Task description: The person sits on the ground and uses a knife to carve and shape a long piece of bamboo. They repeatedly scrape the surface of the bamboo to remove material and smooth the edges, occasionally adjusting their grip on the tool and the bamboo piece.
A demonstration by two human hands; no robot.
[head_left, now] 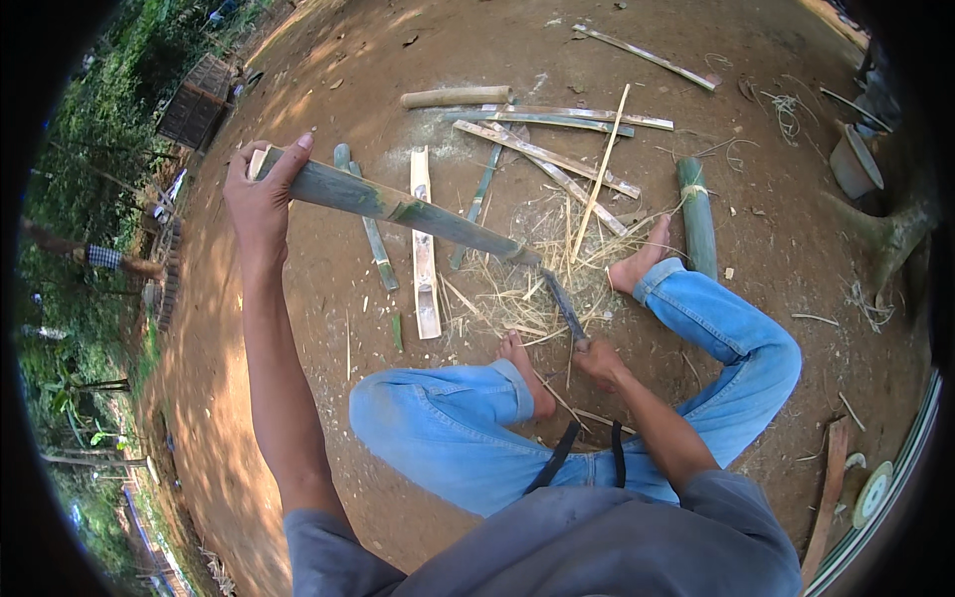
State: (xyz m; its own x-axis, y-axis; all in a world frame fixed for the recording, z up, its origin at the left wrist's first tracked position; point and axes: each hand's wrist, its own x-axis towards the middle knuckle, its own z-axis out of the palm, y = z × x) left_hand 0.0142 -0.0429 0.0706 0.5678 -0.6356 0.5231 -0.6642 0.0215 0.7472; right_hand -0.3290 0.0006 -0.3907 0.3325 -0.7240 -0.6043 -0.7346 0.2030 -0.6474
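Note:
My left hand (261, 194), raised at the left, is closed round the upper end of a long green split bamboo piece (398, 209). The bamboo slants down to the right, toward the shavings between my feet. Low in the middle, my right hand (597, 363) grips the handle of a dark-bladed knife (563, 303). Its blade points up and left, and its tip meets or overlaps the bamboo's lower end; whether it cuts in, I cannot tell. Pale bamboo shavings (507, 284) lie under the blade.
Beyond my feet lie several bamboo strips (547, 159), a short bamboo tube (456, 97) and a pale split half (425, 249). A thick green bamboo section (697, 219) is by my right foot. A bucket (856, 162) stands by tree roots (880, 239) at far right.

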